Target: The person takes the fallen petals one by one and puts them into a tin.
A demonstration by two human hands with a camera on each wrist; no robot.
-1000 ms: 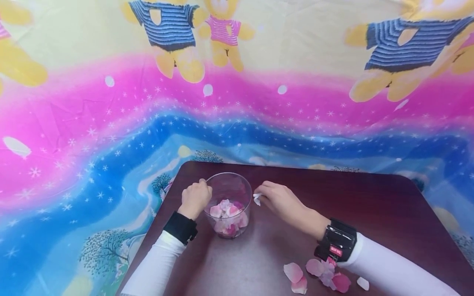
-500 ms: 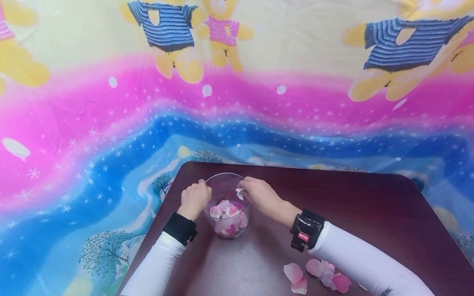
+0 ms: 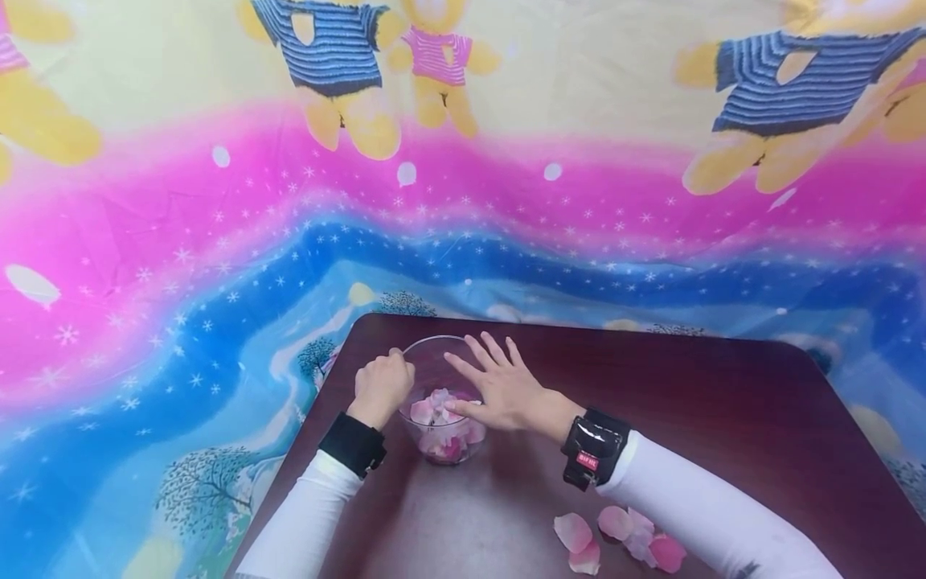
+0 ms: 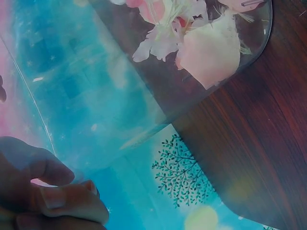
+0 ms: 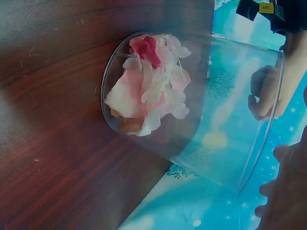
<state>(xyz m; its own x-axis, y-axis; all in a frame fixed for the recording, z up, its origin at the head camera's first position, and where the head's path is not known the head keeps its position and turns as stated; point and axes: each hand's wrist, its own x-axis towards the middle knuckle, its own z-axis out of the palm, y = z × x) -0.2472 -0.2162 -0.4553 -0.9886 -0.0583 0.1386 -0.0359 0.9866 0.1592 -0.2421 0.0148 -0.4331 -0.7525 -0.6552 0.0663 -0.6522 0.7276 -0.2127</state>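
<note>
Fingers of my right hand (image 3: 499, 390) are now spread wide and straight above the mouth of the clear cup (image 3: 443, 400), holding nothing. Half a second ago that hand pinched a small white petal at the rim; the petal is gone from the fingertips, so I judge it has dropped in among the pink and white petals in the cup (image 5: 146, 86). I cannot pick it out from the others there.

My left hand (image 3: 379, 388) has not moved: its fingers are curled around the cup's wall at the 9 o'clock side, steadying it. The left wrist view shows the fingers (image 4: 53, 189) pressed against the clear plastic.

The cup stands upright near the far left corner of the dark wooden table (image 3: 723, 402). A small scatter of loose petals (image 3: 615, 540) lies on the table at about 5 o'clock from the cup, well apart from it, beside my right sleeve. Judging by that, more petals remain to be moved.
</note>
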